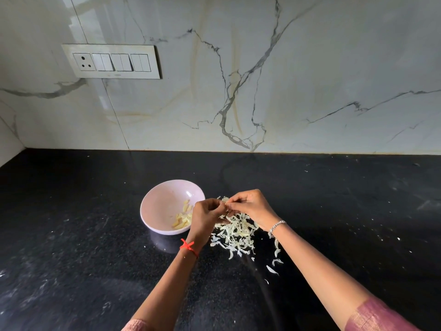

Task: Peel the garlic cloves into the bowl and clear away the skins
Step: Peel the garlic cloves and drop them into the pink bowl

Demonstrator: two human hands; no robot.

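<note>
- Pink sleeves point(372, 316) and 2 bare forearms reach in from the near edge over the black counter point(95, 259).
- Between them, the left hand point(206, 215) and right hand point(250, 207) meet fingertip to fingertip, both pinching 1 small garlic clove point(224, 201) with curled fingers.
- They hold it just above the skins point(235, 231), probably so the peel drops onto the heap; strays trail toward the camera.
- Just left of the left hand sits the bowl point(152, 199), close enough for an easy drop, with peeled cloves point(183, 217) inside.
- Clearing the skins is not yet done.
</note>
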